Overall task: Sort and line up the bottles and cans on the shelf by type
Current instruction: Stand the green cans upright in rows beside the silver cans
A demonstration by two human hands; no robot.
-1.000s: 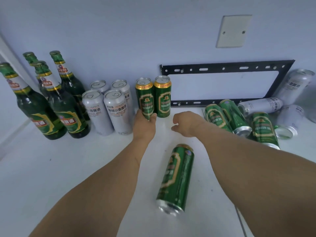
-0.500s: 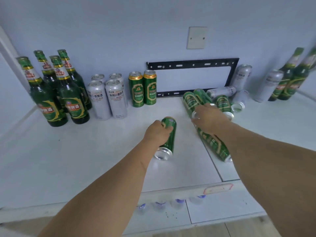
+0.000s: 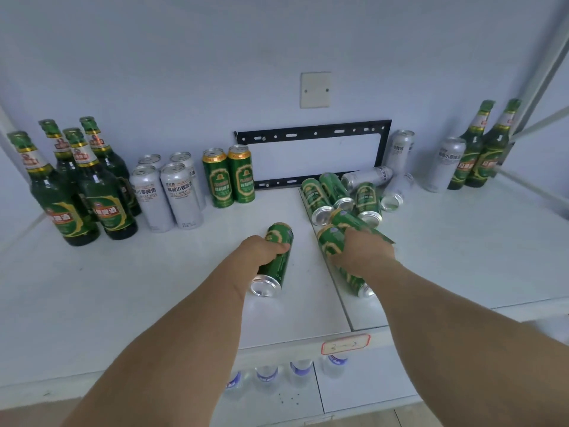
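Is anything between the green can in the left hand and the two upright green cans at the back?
Nothing visible. Bare shelf lies between the held can and the upright pair.

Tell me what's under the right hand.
The right hand grips a lying green can; another green can lies just behind. The hand covers the can's middle.

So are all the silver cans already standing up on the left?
No, four silver cans stand at the left, but others still lie among the green cans on the right.
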